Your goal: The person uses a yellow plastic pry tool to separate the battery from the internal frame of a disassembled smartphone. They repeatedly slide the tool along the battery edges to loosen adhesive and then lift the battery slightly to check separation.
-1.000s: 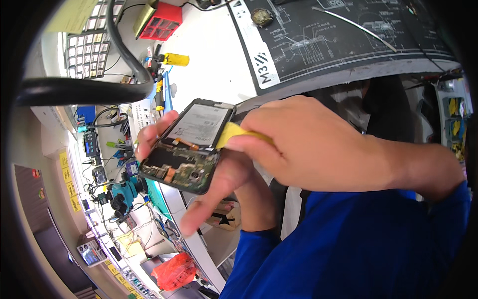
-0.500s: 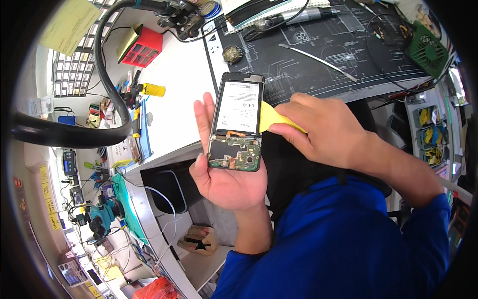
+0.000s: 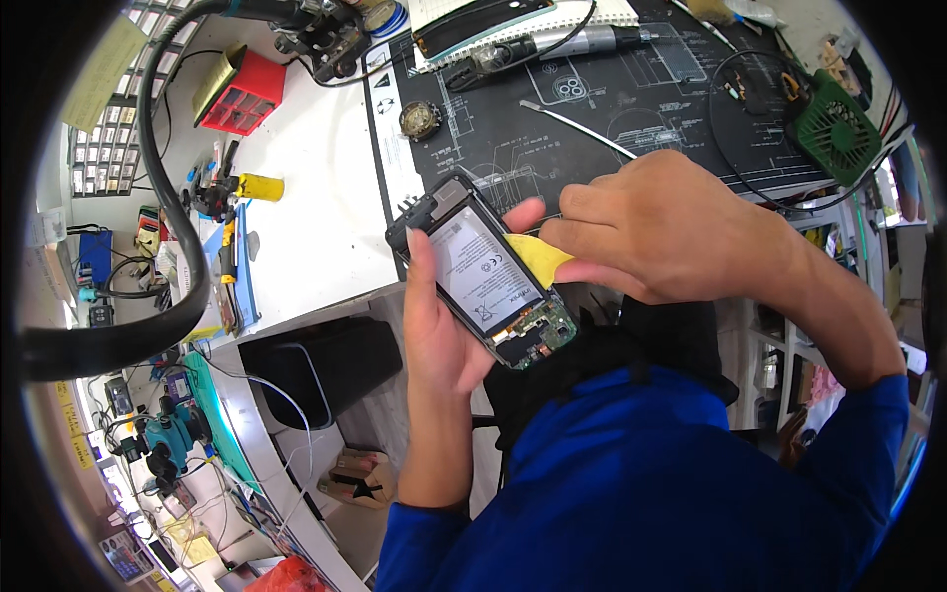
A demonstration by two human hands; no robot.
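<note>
An opened smartphone (image 3: 446, 281) lies tilted in my left hand (image 3: 434, 345), its back cover off. My left thumb runs along one long edge and the fingers come round the other. A white-labelled battery (image 3: 478, 259) fills the middle of the phone, and a green circuit board (image 3: 546, 331) shows at the end nearer my body. Pinched in my right hand (image 3: 661, 232) is a thin yellow pry card (image 3: 533, 257), its flat edge against the phone's right side by the battery. The card's far end is hidden under my right fingers.
A black printed work mat (image 3: 493, 148) bears a round watch-like part (image 3: 420, 120), a thin pale stick (image 3: 582, 128) and a corded silver hand tool (image 3: 582, 41). A green fan (image 3: 838, 133) stands right. A thick black flexible arm (image 3: 163, 163) curves down the left, near a red drawer box (image 3: 242, 104).
The phone has turned, its far end swinging left and its board end right. My left thumb has moved up along its edge. The pry card stays at its right side.
</note>
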